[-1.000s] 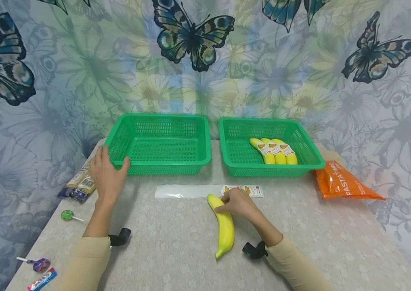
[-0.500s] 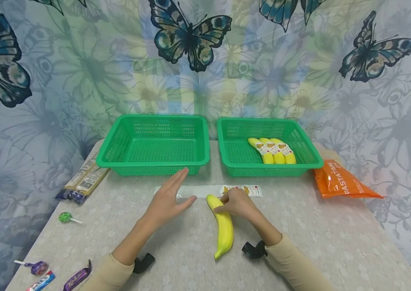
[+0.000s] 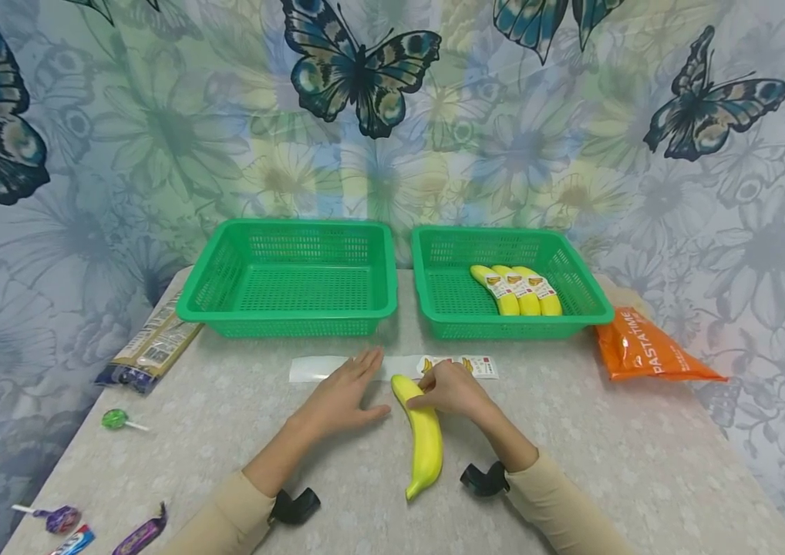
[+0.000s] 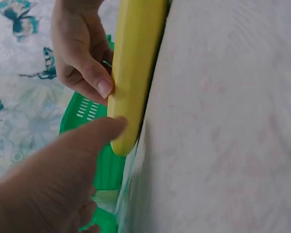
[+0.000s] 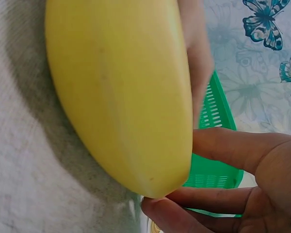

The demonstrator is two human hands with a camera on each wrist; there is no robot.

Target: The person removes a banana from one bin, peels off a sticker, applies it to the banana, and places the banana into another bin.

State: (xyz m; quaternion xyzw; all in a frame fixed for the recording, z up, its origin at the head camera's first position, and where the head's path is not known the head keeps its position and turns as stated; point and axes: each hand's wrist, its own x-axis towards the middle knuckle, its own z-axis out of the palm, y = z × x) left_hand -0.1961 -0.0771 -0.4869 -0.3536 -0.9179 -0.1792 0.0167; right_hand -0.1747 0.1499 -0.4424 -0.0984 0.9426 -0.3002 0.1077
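A yellow banana (image 3: 424,447) lies lengthwise on the table. My right hand (image 3: 455,389) holds its far end, the thumb on its side and the fingers curled at its tip, as the right wrist view also shows. Left of the banana, my left hand (image 3: 344,397) is spread with fingers straight and holds nothing. Behind both hands lies a white strip (image 3: 309,369) with banana-picture labels (image 3: 481,366) at its right end; the left fingertips are over or on its middle, and I cannot tell whether they touch it. Three labelled bananas (image 3: 519,297) lie in the right green basket (image 3: 517,329).
Another green basket (image 3: 288,325) stands at the back left. An orange pasta bag (image 3: 652,347) lies at the right. Down the left edge are a gold-and-blue packet (image 3: 153,347), a green lollipop (image 3: 115,419), a purple lollipop (image 3: 62,519), a purple-wrapped candy (image 3: 140,536) and a blue-red packet (image 3: 76,541).
My left hand has left the left basket's front corner and come right and nearer, to beside the banana. The right hand and the banana have stayed in place.
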